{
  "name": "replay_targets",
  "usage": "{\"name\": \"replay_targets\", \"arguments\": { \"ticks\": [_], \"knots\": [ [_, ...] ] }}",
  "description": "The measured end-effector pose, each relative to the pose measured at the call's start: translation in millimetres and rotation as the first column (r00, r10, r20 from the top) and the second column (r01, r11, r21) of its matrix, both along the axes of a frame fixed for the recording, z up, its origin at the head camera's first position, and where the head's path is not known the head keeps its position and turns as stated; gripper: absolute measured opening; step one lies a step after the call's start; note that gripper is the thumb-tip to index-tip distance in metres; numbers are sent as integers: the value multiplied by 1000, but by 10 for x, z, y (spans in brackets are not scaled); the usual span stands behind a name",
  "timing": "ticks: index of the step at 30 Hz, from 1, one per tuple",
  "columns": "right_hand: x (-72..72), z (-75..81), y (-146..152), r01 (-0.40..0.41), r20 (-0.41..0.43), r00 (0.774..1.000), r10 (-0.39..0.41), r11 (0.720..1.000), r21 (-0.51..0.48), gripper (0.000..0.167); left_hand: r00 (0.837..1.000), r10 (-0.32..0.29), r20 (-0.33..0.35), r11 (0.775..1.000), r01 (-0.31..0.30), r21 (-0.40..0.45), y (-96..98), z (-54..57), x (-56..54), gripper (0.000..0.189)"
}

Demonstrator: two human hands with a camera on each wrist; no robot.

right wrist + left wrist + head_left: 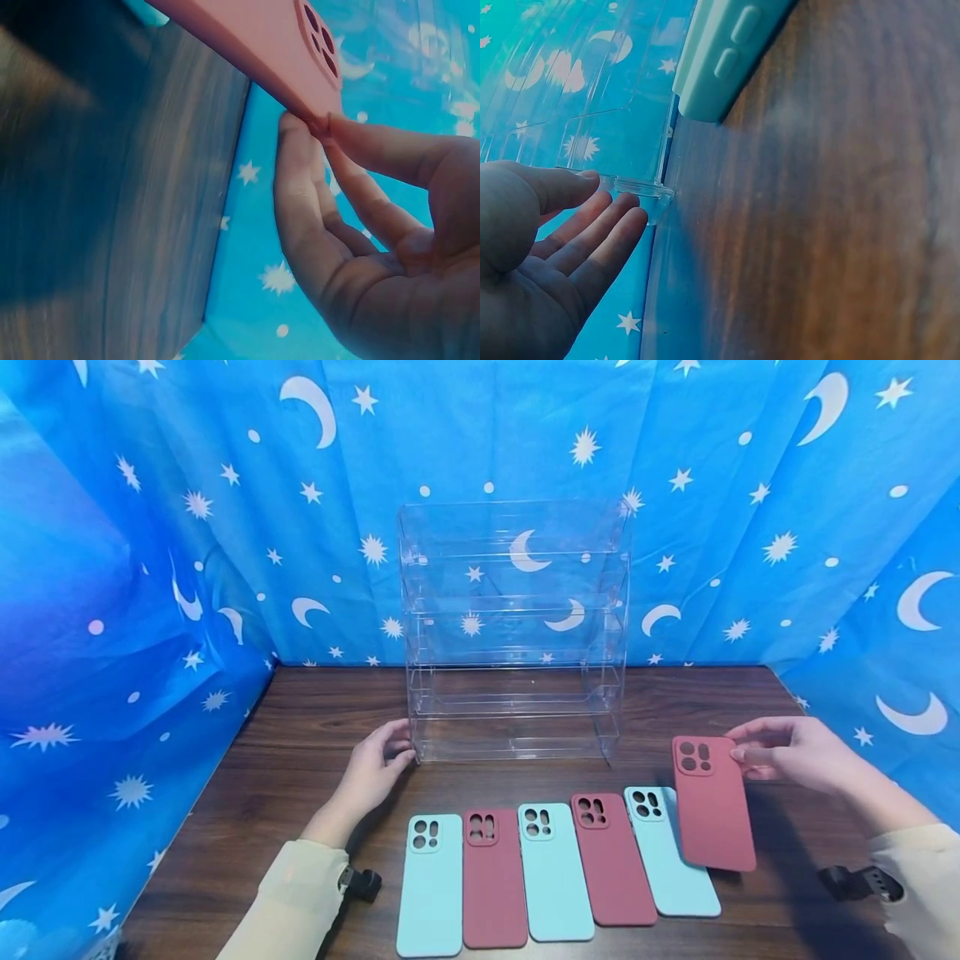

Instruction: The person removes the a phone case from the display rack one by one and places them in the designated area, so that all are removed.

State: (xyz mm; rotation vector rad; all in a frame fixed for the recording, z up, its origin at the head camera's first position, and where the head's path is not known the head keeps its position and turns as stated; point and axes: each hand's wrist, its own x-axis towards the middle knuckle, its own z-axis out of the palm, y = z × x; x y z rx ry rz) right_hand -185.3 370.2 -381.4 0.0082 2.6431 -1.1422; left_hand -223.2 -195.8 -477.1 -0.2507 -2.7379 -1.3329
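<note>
My right hand [806, 756] pinches a dark red phone case [716, 810] by its upper right corner, between thumb and fingers. The case tilts above the right end of a row, overlapping a mint green case [690, 881] there. In the right wrist view the held case [262, 56] shows its camera cutouts. My left hand [378, 764] touches the lower left side of a clear tiered display rack [517, 739]. Seen from the left wrist, its extended fingers [604, 251] and thumb lie right at the rack's bottom corner.
Several phone cases lie in a row before the rack, alternating mint [429, 893] and red [495, 885], camera cutouts toward the rack. All stand on a dark wooden table [300, 710]. A blue cloth [465, 435] with moons and stars hangs behind and at both sides.
</note>
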Motion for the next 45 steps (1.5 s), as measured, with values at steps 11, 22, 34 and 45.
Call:
{"name": "replay_targets", "arguments": {
  "ticks": [11, 22, 34, 45],
  "knots": [
    [34, -131, 290, 2, 161, 987, -2, 1000, 0, 47, 1000, -9, -3, 1000, 9, 19, 22, 4, 12, 51],
    [20, -360, 275, -17, 185, 982, 28, 998, -58, 45, 1000, -2, -3, 1000, 2, 7, -15, 0, 2, 51],
    [51, -511, 227, -5, 177, 984, 6, 1000, -8, 39, 1000, -6, 13, 1000, 6, 16, 30, 40, 11, 50],
    [77, -606, 163, 54, 119, 991, -58, 998, 38, 44, 1000, -14, 9, 1000, 13, 17, 0, 15, 9, 49]
  ]
}}
